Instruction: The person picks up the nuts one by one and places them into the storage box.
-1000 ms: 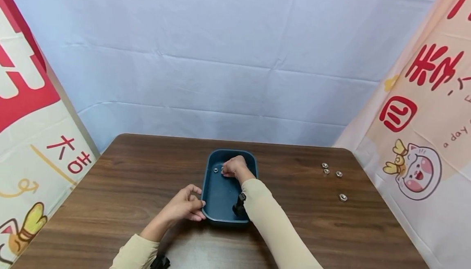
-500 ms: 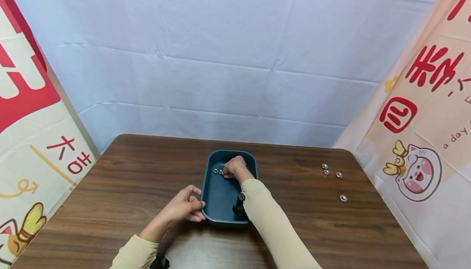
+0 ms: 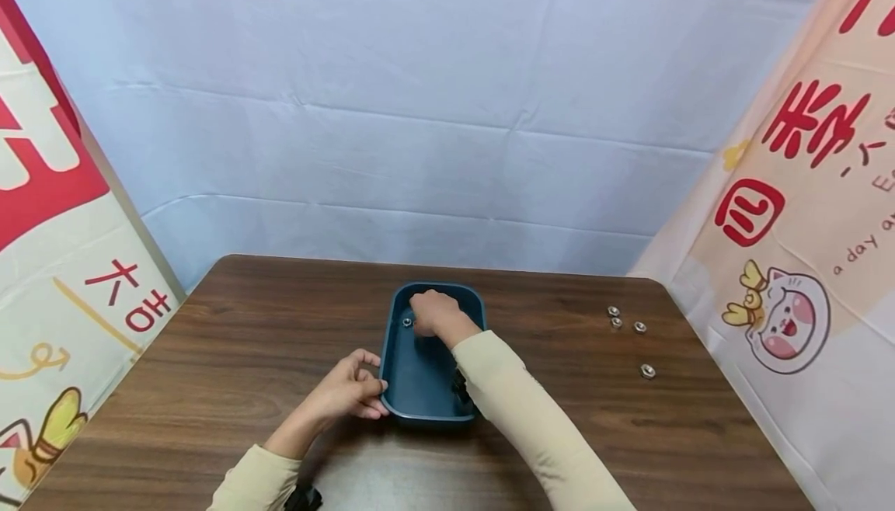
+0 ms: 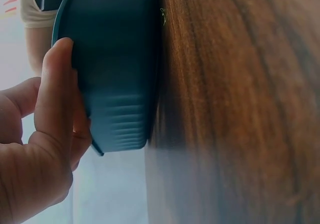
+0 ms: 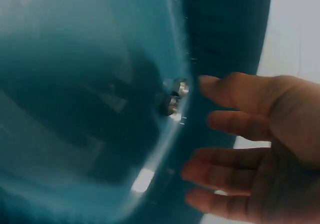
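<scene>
A dark teal rectangular tray (image 3: 419, 387) sits on the table. My left hand (image 3: 353, 387) rests against its left side near the front corner. In the left wrist view a straight digit of that hand touches the rim of the tray (image 4: 120, 73). My right hand (image 3: 435, 314) reaches inside the far end of the tray. The right wrist view shows this hand (image 5: 255, 139) with loosely extended fingers and nothing between them. Two small metal nuts (image 5: 173, 105) lie side by side just past its fingertips. From the head view only one nut (image 3: 408, 322) shows; the hand hides the other.
Several more metal nuts (image 3: 639, 328) lie on the right part of the brown wooden table (image 3: 280, 317). A pale cloth (image 3: 349, 107) hangs behind, with printed banners (image 3: 790, 262) at both sides. The right forearm (image 3: 531, 410) crosses the tray's right rim.
My right hand has let go of a nut beside the other one and lifted slightly up and left over it. The left hand keeps its place on the tray.
</scene>
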`<state>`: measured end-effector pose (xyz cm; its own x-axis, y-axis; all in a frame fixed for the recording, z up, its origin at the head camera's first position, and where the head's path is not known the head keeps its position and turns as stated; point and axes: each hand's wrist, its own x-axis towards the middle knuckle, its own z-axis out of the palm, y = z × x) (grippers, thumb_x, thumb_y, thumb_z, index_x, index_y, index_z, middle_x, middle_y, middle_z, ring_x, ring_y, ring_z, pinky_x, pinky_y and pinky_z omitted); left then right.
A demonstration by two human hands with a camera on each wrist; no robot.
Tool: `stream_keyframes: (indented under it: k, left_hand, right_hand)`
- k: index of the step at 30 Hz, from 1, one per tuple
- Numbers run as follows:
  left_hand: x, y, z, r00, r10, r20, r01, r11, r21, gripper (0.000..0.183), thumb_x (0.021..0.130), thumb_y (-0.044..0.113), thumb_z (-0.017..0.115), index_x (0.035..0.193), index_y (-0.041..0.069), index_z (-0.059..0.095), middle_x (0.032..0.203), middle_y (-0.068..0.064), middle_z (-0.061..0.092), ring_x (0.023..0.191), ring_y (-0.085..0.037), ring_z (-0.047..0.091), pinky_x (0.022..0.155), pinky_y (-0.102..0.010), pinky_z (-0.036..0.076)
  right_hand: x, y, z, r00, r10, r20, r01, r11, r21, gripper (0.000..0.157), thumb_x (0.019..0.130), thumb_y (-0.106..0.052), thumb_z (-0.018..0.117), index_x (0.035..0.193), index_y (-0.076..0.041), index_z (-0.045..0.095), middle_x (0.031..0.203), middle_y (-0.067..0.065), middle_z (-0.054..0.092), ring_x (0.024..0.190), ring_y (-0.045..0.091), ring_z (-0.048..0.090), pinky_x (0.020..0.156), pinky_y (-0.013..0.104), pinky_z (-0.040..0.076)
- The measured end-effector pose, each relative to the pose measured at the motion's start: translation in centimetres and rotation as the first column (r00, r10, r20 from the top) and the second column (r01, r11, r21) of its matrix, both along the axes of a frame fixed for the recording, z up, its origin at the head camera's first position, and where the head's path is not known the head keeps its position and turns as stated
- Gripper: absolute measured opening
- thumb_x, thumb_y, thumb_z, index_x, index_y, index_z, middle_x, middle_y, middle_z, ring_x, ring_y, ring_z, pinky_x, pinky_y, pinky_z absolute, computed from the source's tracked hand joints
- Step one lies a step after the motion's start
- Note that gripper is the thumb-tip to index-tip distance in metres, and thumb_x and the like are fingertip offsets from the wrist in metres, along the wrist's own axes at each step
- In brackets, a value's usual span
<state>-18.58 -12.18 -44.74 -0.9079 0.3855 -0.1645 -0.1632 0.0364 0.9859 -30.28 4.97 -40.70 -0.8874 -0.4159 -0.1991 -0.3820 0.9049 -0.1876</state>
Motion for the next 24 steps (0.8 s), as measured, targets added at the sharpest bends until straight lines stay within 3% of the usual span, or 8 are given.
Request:
stream_keyframes:
  k: [5, 10, 17, 20, 24]
  left_hand:
    - [-0.1, 0.0, 0.1, 1.000, -0.008, -0.004, 0.008, 1.000, -0.001, 0.042, 0.087, -0.002, 0.055, 0.118, -0.008, 0.028, 0.072, -0.016, 0.058, 0.057, -0.022, 0.064, 0.051, -0.031, 0.055]
    - [-0.3, -0.1, 0.3, 1.000, -0.009, -0.006, 0.009, 1.000, -0.013, 0.041, 0.087, 0.000, 0.056, 0.118, -0.008, 0.029, 0.072, -0.016, 0.058, 0.058, -0.023, 0.065, 0.052, -0.033, 0.055]
    - [-0.3, -0.3, 0.4, 1.000, -0.008, -0.009, 0.008, 1.000, -0.015, 0.042, 0.088, 0.000, 0.055, 0.119, -0.009, 0.029, 0.073, -0.017, 0.057, 0.058, -0.023, 0.064, 0.053, -0.035, 0.056]
    - [-0.2, -0.3, 0.3, 1.000, -0.010, 0.005, 0.010, 1.000, -0.014, 0.042, 0.088, 0.000, 0.055, 0.119, -0.008, 0.029, 0.073, -0.017, 0.057, 0.057, -0.022, 0.065, 0.053, -0.034, 0.056]
    - [-0.1, -0.2, 0.0, 1.000, -0.014, 0.019, 0.014, 1.000, -0.019, 0.041, 0.087, -0.001, 0.054, 0.118, -0.009, 0.028, 0.072, -0.016, 0.057, 0.057, -0.022, 0.065, 0.052, -0.032, 0.055]
  right_hand:
    - [0.8, -0.3, 1.0, 0.999, 0.042, 0.026, -0.044, 0.996, 0.077, 0.010, 0.091, -0.017, 0.060, 0.082, -0.011, 0.058, 0.062, 0.003, 0.039, 0.054, 0.017, 0.043, 0.048, 0.028, 0.034]
    - [1.2, -0.5, 1.4, 0.998, 0.050, 0.028, -0.052, 0.995, 0.080, 0.011, 0.090, -0.019, 0.062, 0.083, -0.012, 0.058, 0.064, 0.003, 0.043, 0.058, 0.016, 0.046, 0.052, 0.028, 0.037]
    - [1.7, -0.3, 2.1, 0.998, 0.061, 0.033, -0.063, 0.996, 0.063, 0.011, 0.089, -0.018, 0.062, 0.083, -0.011, 0.057, 0.062, 0.002, 0.037, 0.055, 0.016, 0.044, 0.049, 0.027, 0.036]
    - [2.0, 0.1, 2.3, 0.998, 0.065, 0.026, -0.067, 0.996, 0.059, 0.010, 0.089, -0.018, 0.062, 0.094, -0.009, 0.062, 0.063, 0.002, 0.040, 0.054, 0.015, 0.043, 0.049, 0.027, 0.035]
    - [2.7, 0.9, 2.5, 0.998, 0.067, 0.012, -0.068, 0.996, 0.065, 0.031, 0.089, -0.020, 0.063, 0.118, -0.009, 0.060, 0.080, 0.003, 0.056, 0.060, 0.015, 0.048, 0.052, 0.028, 0.039]
